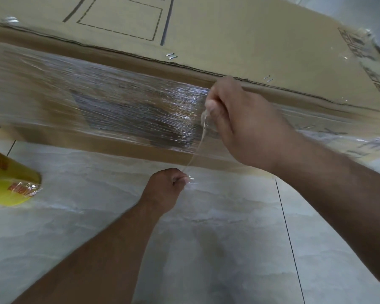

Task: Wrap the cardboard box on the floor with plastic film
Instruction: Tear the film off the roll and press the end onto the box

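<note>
The fingers [210, 106] of the right hand [239, 123] are curled and pinch a twisted strand of plastic film [198, 148] against the side of the cardboard box [228, 36]. The fingers of the left hand [166, 187], lower and nearer to the person, are clenched on the other end of the same strand, so it runs tight between both hands, approx. diagonal.

The box lies on the tiled floor [228, 238], long and flat. Its near side already has a band of wrapped film [119, 106], shiny and wrinkled. Metal staples [171, 55] show along the top edge.

Handling, as I judge: the film is very light, soft and stretchy, and it clings to itself. Twisted into a cord it is stronger, but it can snap under a sharp pull. Better to hold it close to the box, w/ a firm pinch. The box looks stiff and probably heavy.

At left a yellow roll [9, 185] lies on the floor, w/ red print, too blurred to read. Dark print on the box's right end is also not readable; the top shows a dashed rectangle.
</note>
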Available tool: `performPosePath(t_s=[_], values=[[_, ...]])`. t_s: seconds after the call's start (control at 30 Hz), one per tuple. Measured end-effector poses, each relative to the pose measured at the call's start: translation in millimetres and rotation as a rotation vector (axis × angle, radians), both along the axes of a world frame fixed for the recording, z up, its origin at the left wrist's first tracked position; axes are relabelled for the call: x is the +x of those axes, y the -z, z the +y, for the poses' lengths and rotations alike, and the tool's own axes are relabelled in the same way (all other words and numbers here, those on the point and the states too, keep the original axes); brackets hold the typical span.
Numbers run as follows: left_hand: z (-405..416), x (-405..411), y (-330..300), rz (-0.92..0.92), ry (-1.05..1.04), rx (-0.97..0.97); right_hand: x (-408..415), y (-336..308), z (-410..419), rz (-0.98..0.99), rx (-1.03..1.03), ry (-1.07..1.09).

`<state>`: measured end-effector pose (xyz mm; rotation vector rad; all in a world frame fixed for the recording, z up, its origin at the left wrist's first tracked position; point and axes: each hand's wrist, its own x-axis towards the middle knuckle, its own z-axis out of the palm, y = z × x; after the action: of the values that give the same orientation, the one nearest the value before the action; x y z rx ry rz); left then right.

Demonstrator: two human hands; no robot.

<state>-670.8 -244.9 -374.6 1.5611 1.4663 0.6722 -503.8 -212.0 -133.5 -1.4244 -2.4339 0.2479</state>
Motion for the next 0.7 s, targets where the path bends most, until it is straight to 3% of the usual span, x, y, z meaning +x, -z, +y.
performPosePath(t_s=[0.17,0.23,0.3,0.33,0.43,0.6,0.67,0.7], values=[[4.7,-7.2,-2.8,-0.015,-0.023,-0.046,-2.0,-4.9,1.4,-0.154,-0.355,0.008],[3.4,-7.5,-1.4,-0.034,-0.032,-0.059,-0.5,-8.3,6.6,-0.307,-0.240,-0.068],[1.4,-6.8,5.6,-0.061,-0.049,-0.068,-10.8,-11.3,11.0,-0.559,0.016,-0.109],[-0.2,-7.0,9.4,-0.077,-0.080,-0.075,-19.0,-9.1,12.5,-0.594,0.124,-0.139],[1.5,-3.9,11.8,-0.223,-0.253,-0.145,-43.9,-9.2,9.8,-0.513,0.253,-0.223],[16.5,-0.9,-4.5,-0.394,-0.398,-0.229,-66.0,-14.1,19.0,-0.538,0.351,0.014],[18.1,5.3,-20.7,-0.426,-0.464,-0.253,-72.6,-8.2,19.7,-0.407,0.386,0.111],[18.8,8.7,-23.6,-0.447,-0.503,-0.269,-76.2,-5.6,17.1,-0.249,0.367,0.170]])
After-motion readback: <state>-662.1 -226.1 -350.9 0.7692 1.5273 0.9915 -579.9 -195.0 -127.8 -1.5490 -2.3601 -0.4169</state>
